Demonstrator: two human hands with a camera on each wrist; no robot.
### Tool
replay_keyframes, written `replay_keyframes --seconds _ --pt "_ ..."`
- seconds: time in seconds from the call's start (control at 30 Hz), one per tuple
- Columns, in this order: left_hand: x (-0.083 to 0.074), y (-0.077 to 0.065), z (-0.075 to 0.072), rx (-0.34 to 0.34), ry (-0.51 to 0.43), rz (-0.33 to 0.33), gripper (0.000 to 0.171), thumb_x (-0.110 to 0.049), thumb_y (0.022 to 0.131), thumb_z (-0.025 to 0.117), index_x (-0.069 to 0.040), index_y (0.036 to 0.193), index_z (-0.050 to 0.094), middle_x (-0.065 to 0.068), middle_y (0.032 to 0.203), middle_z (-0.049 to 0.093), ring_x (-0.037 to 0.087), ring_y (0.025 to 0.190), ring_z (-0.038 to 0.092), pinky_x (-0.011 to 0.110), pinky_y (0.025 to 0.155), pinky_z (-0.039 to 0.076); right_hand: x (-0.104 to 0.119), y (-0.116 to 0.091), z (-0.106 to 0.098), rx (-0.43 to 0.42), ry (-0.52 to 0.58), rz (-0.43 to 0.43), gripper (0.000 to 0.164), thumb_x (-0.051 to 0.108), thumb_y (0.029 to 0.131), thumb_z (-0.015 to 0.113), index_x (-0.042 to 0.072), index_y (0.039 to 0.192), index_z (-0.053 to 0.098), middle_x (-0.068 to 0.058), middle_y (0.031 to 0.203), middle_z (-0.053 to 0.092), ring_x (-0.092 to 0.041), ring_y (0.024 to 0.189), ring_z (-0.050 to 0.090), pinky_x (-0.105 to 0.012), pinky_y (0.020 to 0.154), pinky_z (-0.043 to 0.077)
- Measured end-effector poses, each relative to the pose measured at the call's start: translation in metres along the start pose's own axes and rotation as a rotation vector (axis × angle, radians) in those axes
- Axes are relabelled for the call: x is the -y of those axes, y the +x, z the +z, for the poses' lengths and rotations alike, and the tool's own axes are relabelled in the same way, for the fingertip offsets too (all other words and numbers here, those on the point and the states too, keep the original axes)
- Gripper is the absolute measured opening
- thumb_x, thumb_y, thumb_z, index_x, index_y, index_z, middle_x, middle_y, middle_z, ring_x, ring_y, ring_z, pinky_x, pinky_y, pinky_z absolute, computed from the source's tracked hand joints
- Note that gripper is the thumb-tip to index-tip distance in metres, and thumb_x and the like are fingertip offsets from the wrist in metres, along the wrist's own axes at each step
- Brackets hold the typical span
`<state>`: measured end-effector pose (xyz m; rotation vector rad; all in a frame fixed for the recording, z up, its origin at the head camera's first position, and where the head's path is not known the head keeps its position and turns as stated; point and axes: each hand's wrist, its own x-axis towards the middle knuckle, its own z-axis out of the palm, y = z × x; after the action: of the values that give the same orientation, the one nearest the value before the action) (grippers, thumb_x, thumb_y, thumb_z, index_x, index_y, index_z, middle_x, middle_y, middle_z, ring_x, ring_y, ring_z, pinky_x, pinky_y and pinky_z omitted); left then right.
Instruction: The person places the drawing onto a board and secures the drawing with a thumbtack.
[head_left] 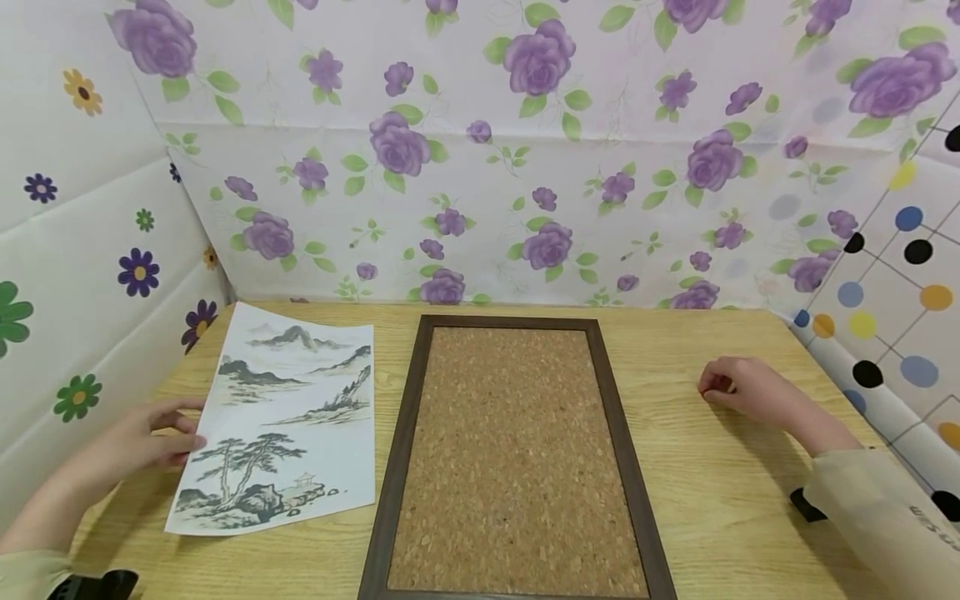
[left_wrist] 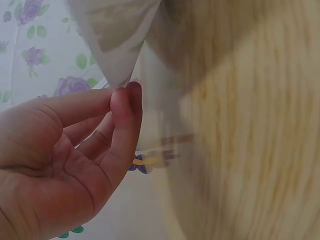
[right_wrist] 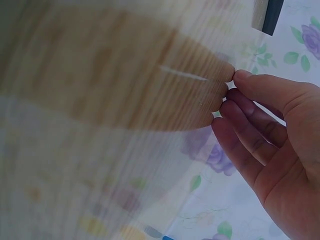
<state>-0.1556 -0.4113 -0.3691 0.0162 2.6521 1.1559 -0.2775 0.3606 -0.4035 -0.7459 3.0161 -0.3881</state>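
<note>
My left hand (head_left: 146, 437) pinches the left edge of a landscape print (head_left: 281, 417), a white paper sheet with ink mountains, pines and rocks. The sheet is slightly curved, left of the corkboard. Close up in the left wrist view, thumb and fingertip meet on the paper (left_wrist: 120, 40). A corkboard (head_left: 517, 458) in a dark brown frame lies upright in the middle of the table. To its right, my right hand (head_left: 750, 392) rests with its fingertips at the tabletop. Its fingers (right_wrist: 250, 125) are loosely bent, with nothing visible between them and the thumb.
The light wood table (head_left: 720, 517) ends at a back wall (head_left: 480, 192) covered in purple roses. A flower-patterned wall (head_left: 67, 292) stands at the left, a dotted one (head_left: 892, 333) at the right. Black wrist straps (head_left: 808, 504) show below both hands.
</note>
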Motion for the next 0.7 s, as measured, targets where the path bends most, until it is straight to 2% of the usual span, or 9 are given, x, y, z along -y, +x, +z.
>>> replay_keyframes --seconds 0.17,0.33,0.53,0.7 --pt "0.001 0.002 -0.003 -0.010 0.005 0.027 0.067 -0.014 0.088 0.063 0.011 0.138 0.027 0.014 0.101 0.055 0.008 0.078 0.063 0.026 0.071 0.059 -0.001 0.000 -0.001 0.005 0.002 0.000 0.011 0.012 0.084 0.069 0.022 0.085 0.064 0.010 0.079 0.061 0.001 0.070 0.054 -0.019 0.060 0.049" --pt "-0.001 0.002 -0.011 -0.031 0.050 0.045 0.066 -0.018 0.091 0.061 0.009 0.140 0.026 0.013 0.103 0.055 0.009 0.078 0.064 0.026 0.069 0.058 -0.001 0.001 -0.001 -0.020 -0.018 -0.020 0.012 0.011 0.083 0.069 0.022 0.083 0.064 0.011 0.078 0.061 0.001 0.070 0.054 -0.020 0.060 0.049" --pt "-0.010 0.002 -0.022 -0.067 0.101 0.049 0.072 -0.023 0.091 0.061 0.010 0.142 0.023 0.014 0.105 0.054 0.003 0.080 0.064 0.024 0.071 0.058 0.000 0.000 0.000 -0.010 -0.017 0.002 0.010 0.011 0.084 0.068 0.020 0.084 0.064 0.010 0.077 0.061 0.001 0.070 0.055 -0.019 0.059 0.049" --pt "-0.023 0.003 -0.027 -0.089 0.089 0.069 0.073 -0.023 0.091 0.061 0.008 0.144 0.022 0.008 0.104 0.053 -0.002 0.082 0.062 0.022 0.072 0.058 0.001 0.000 0.000 -0.009 -0.005 0.004 0.011 0.010 0.084 0.068 0.020 0.085 0.064 0.009 0.077 0.061 0.000 0.069 0.054 -0.020 0.059 0.049"
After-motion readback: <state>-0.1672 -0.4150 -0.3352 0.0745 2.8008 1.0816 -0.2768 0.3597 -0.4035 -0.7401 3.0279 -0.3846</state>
